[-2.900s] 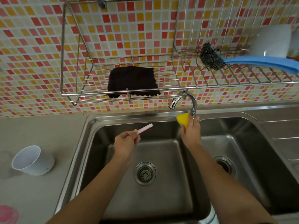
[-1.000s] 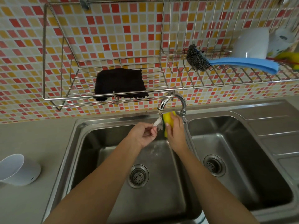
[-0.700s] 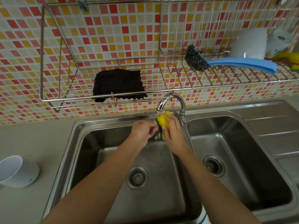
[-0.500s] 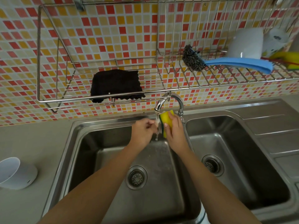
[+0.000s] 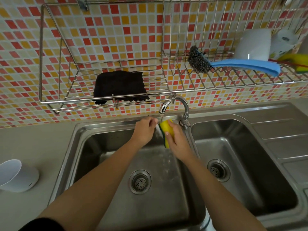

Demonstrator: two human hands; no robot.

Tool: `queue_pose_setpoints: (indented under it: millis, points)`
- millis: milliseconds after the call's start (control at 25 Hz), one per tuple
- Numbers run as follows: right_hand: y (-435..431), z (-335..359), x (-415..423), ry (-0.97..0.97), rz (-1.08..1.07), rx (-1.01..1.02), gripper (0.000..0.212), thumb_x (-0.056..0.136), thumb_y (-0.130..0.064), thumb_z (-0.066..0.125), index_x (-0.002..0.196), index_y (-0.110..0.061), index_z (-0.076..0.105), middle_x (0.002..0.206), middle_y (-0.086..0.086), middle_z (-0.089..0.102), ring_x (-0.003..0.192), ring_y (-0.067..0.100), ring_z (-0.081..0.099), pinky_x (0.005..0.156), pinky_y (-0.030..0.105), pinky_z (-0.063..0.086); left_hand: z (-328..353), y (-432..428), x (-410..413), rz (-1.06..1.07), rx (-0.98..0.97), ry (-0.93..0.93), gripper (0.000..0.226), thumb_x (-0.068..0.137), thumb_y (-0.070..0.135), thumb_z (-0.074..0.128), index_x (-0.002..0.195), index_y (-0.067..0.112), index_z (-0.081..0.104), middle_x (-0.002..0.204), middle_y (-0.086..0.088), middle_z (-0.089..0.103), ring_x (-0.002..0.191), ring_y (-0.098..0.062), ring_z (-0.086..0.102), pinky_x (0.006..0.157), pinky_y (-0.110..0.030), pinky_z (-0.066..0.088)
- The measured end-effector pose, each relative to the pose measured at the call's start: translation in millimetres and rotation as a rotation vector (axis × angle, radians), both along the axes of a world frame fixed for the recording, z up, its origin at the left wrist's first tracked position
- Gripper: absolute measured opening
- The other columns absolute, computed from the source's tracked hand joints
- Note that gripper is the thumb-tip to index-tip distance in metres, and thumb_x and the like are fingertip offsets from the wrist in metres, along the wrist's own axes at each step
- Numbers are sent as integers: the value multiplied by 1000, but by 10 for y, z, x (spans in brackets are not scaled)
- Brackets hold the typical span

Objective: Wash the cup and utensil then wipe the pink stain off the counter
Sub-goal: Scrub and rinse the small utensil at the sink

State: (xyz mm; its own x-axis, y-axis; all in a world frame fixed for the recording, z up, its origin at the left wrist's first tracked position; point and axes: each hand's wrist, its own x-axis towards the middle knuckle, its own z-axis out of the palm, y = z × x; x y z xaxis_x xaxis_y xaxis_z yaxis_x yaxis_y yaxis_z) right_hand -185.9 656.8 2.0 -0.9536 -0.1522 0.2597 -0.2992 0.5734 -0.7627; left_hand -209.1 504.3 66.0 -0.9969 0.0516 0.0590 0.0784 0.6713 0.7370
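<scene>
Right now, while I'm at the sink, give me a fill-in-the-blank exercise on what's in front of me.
The right hand holds a ____ sponge under the faucet.
The cup lies on its ____ on the counter.
A dark cloth hangs over the wire ____.
The left hand holds the utensil over the ____ basin.
Missing words: yellow; side; rack; left.
</scene>
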Motion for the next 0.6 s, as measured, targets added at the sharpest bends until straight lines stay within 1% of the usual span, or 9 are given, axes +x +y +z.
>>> queue_pose_setpoints:
  millis: [40, 160, 240, 320, 360, 400, 480, 520, 600]
  points:
    - [-11, 11, 23, 4, 22, -28, 47, 99, -22, 43, 143, -9, 31, 136, 5, 40, 123, 14, 40, 104, 25, 33, 3, 9, -21, -9, 30, -55, 30, 98, 29, 44, 99, 4, 62, 79, -8, 65, 71, -16, 58, 69, -25, 38]
    - [-10, 40, 94, 20, 48, -101, 45, 98, -21, 43, 140, -6, 35, 127, 0, 41, 118, 6, 40, 97, 4, 27, 44, 46, -94, -14, 170, -210, 29, 95, 36, 48, 78, 14, 57, 62, 0, 58, 57, -11, 54, 65, -27, 42]
    - [6, 37, 99, 32, 53, -90, 46, 96, -24, 42, 138, -6, 38, 126, 5, 46, 114, 5, 42, 94, 1, 27, 92, 42, -144, 0, 225, -313, 30, 94, 35, 52, 73, 14, 57, 59, 0, 56, 55, -11, 51, 57, -25, 41]
    - [27, 26, 101, 40, 73, -20, 48, 95, -27, 42, 138, -6, 39, 125, 10, 47, 109, 6, 42, 92, 0, 26, 113, 23, -169, 27, 213, -338, 30, 94, 33, 53, 79, 9, 62, 59, 0, 55, 54, -11, 50, 51, -22, 38]
    - [36, 26, 95, 47, 73, 12, 49, 95, -29, 42, 138, -7, 38, 126, 11, 47, 109, 7, 42, 93, 3, 27, 116, 21, -176, 42, 221, -346, 30, 94, 32, 53, 83, 7, 64, 59, 0, 55, 53, -10, 49, 50, -21, 38]
    - [47, 25, 87, 41, 51, 36, 50, 95, -31, 41, 140, -9, 37, 128, 11, 45, 111, 10, 42, 97, 9, 31, 116, 25, -176, 55, 245, -369, 29, 94, 31, 53, 85, 5, 65, 60, -1, 56, 53, -11, 49, 49, -21, 38]
    - [69, 21, 75, 12, -24, 54, 54, 94, -39, 40, 142, -14, 34, 135, 9, 41, 118, 17, 43, 100, 28, 38, 122, 47, -174, 90, 321, -432, 25, 94, 25, 53, 83, 6, 64, 61, -3, 56, 52, -12, 48, 49, -20, 38]
    - [75, 19, 81, 12, -33, 71, 57, 93, -44, 40, 143, -16, 33, 137, 8, 39, 121, 18, 43, 99, 32, 40, 129, 57, -176, 113, 359, -454, 23, 94, 22, 52, 81, 6, 63, 61, -5, 56, 52, -12, 47, 49, -21, 37]
    - [80, 40, 104, 58, -1, 141, 63, 90, -50, 44, 143, -18, 33, 138, 8, 38, 122, 20, 42, 97, 33, 39, 143, 56, -185, 140, 403, -485, 20, 93, 16, 50, 79, 7, 61, 60, -6, 53, 51, -12, 44, 48, -22, 34]
